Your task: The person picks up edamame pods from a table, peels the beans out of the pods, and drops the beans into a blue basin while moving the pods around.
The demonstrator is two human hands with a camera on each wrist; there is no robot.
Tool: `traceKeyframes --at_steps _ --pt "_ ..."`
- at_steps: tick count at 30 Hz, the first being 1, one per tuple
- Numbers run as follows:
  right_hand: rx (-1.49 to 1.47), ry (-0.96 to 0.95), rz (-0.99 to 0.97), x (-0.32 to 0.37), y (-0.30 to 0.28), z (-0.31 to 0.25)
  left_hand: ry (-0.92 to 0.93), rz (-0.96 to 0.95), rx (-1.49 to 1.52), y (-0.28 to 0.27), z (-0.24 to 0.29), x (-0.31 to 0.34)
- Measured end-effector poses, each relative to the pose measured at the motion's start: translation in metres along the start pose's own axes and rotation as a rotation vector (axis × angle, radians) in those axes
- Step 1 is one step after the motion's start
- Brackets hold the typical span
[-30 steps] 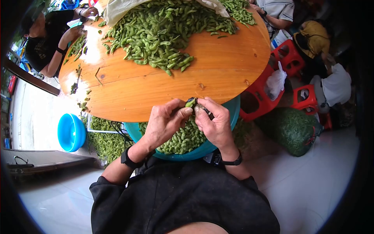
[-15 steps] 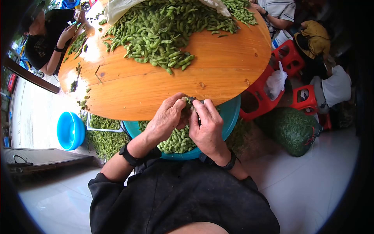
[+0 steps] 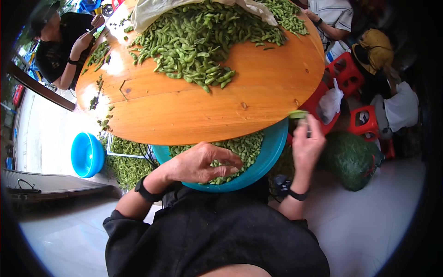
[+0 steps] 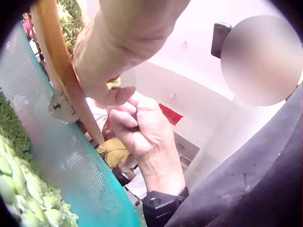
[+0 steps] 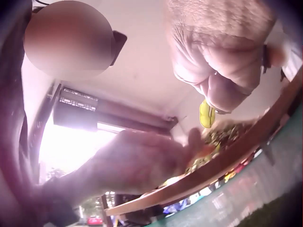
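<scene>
My left hand (image 3: 203,162) hangs over the turquoise basin (image 3: 279,147) of shelled-looking green pieces (image 3: 249,150), its fingers loosely bent and no object visible between them in the head view. Off the basin's right side, my blurred right hand (image 3: 308,145) pinches a green pod (image 3: 298,114) near the table edge. The right wrist view shows that pod (image 5: 207,113) sticking out below the fingertips of my right hand (image 5: 220,61). In the left wrist view a small yellow-green bit (image 4: 113,83) shows by my left hand (image 4: 123,42); which hand touches it, I cannot tell.
A heap of pods (image 3: 198,44) covers the far part of the wooden table (image 3: 180,108), partly under a pale cloth (image 3: 154,14). Red stools (image 3: 364,121) and a full green bag (image 3: 351,161) lie right; a blue basin (image 3: 86,154) lies left. Other people sit around.
My hands, together over the basin's far edge before, are apart: the right has moved right with a pod, the left has dropped lower over the basin with its fingers loosened.
</scene>
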State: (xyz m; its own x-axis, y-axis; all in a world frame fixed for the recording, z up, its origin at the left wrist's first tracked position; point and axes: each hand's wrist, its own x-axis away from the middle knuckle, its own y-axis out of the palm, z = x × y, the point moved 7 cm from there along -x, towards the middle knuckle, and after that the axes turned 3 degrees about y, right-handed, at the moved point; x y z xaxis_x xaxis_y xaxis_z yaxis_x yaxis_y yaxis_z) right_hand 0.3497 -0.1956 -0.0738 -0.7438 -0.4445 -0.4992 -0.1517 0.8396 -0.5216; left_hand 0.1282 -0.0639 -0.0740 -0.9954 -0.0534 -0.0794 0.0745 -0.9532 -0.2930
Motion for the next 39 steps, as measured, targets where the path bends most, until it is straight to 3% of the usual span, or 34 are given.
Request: traceKeyframes --at_steps 2,3,5,7,11,15,16,18,20,21,22,24,27,29,33,35,36,38,39 --pt "0.403 -0.029 0.091 -0.014 -0.030 0.019 0.070 0.226 -0.371 -0.033 0.011 0.000" --pt "0.418 0.016 0.066 -0.014 -0.037 0.036 -0.044 0.350 -0.437 -0.056 0.006 0.000" --pt "0.429 0.056 0.043 -0.011 -0.040 0.043 0.062 0.512 -0.742 -0.096 0.000 -0.010" --pt "0.299 0.066 -0.044 -0.004 -0.028 0.036 -0.060 0.507 -0.929 -0.118 -0.008 -0.021" --pt "0.197 -0.067 -0.043 0.004 -0.005 0.012 -0.107 0.490 -1.096 -0.140 -0.038 -0.035" --pt "-0.012 -0.050 -0.165 0.011 0.014 -0.020 0.012 0.490 -1.017 -0.134 -0.027 -0.033" --pt "-0.089 -0.133 -0.175 0.014 0.021 -0.030 0.008 0.517 -0.901 -0.129 -0.024 -0.030" --pt "-0.313 0.061 -0.350 0.024 0.042 -0.040 0.005 0.530 -0.779 -0.112 -0.009 -0.023" --pt "-0.552 0.158 -0.511 0.035 0.063 -0.053 -0.332 0.452 -0.090 -0.084 -0.019 -0.014" --pt "-0.747 0.335 -0.601 0.043 0.071 -0.061 -0.330 0.437 0.059 -0.069 -0.021 -0.010" --pt "-0.848 0.354 -0.649 0.047 0.079 -0.067 -0.328 0.423 0.207 -0.056 -0.024 -0.006" --pt "-0.974 0.487 -0.778 0.053 0.084 -0.077 -0.339 0.445 0.310 -0.038 -0.025 -0.001" --pt "-1.026 0.502 -0.851 0.058 0.089 -0.078 -0.340 0.491 0.226 -0.028 -0.026 0.006" --pt "-0.984 0.469 -0.864 0.059 0.090 -0.078 -0.310 0.617 0.266 -0.026 -0.030 0.010" --pt "-0.996 0.414 -0.854 0.060 0.094 -0.077 -0.310 0.600 0.355 -0.021 -0.043 0.016" --pt "-1.136 0.524 -0.957 0.061 0.097 -0.070 -0.264 0.522 0.786 -0.014 -0.049 0.015" --pt "-1.277 0.632 -1.058 0.065 0.099 -0.071 -0.266 0.522 0.787 -0.014 -0.051 0.016" --pt "-1.288 0.665 -1.068 0.066 0.097 -0.072 -0.173 0.359 1.143 -0.001 -0.048 0.011" --pt "-1.315 0.670 -1.090 0.065 0.095 -0.073 -0.147 0.356 1.167 0.003 -0.049 0.010"
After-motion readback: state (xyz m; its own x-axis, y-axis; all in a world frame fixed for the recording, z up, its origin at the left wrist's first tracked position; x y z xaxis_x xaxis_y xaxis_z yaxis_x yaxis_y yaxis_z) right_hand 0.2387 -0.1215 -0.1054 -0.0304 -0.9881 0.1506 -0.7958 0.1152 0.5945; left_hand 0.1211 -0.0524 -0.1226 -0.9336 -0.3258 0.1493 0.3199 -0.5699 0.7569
